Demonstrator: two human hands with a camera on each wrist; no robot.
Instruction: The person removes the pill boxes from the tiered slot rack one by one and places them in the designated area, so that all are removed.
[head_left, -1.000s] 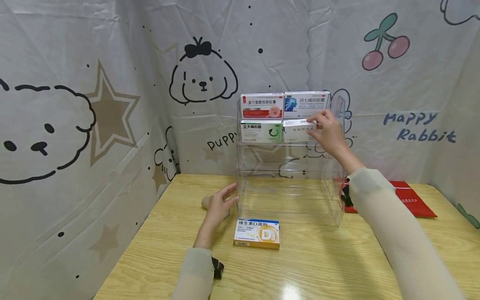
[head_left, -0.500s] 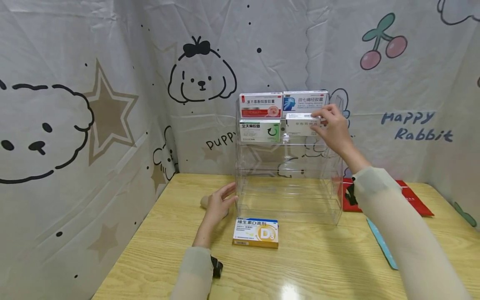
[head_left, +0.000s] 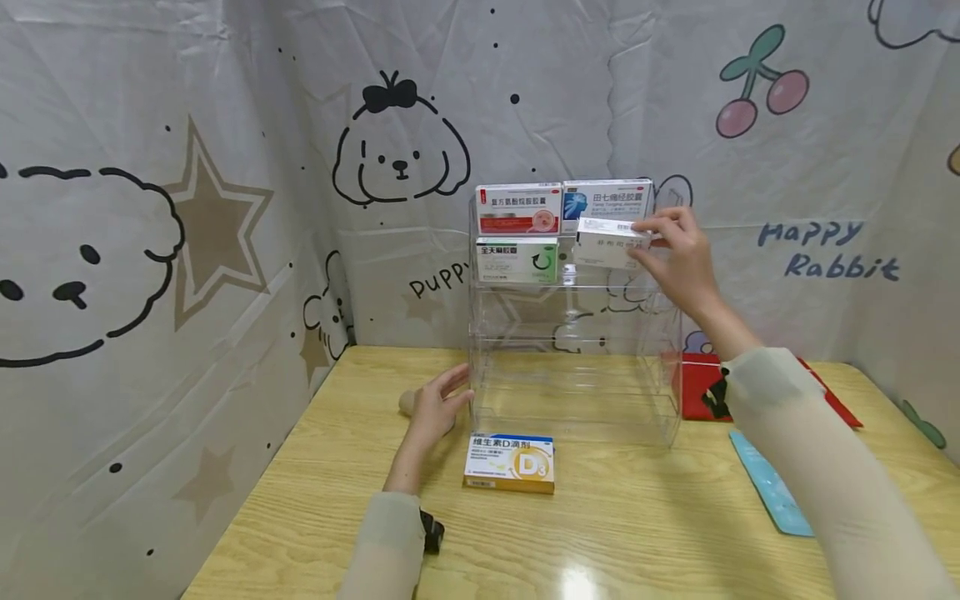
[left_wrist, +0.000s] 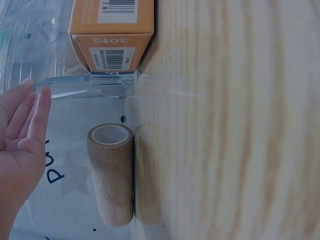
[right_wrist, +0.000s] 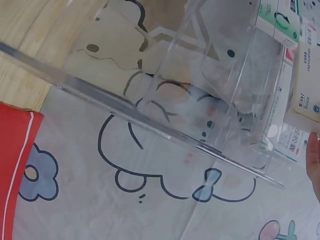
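My right hand (head_left: pixel 681 254) pinches a white medicine box (head_left: pixel 611 243) by its right end, tilted slightly in front of the second tier of a clear acrylic display rack (head_left: pixel 573 417). In the right wrist view only the fingers (right_wrist: pixel 314 160) show, at the end of the box (right_wrist: pixel 306 85). With its fingers straight, my left hand (head_left: pixel 437 407) touches the rack's left side low down. A green-and-white medicine box (head_left: pixel 517 260) stands on the second tier. Above it, the top tier bears a red-and-white box (head_left: pixel 519 208) and a blue-and-white box (head_left: pixel 607 200).
A vitamin D box (head_left: pixel 510 463) lies on the table (head_left: pixel 360 517) before the rack's front left corner. A tan bandage roll (left_wrist: pixel 112 175) lies beside the rack, behind my left hand. To the right are a red packet (head_left: pixel 697 387) and a light-blue packet (head_left: pixel 768 483).
My right hand has lifted the white medicine box off the second tier and drawn it up and right, tilting it. The left hand stays at the rack's side.
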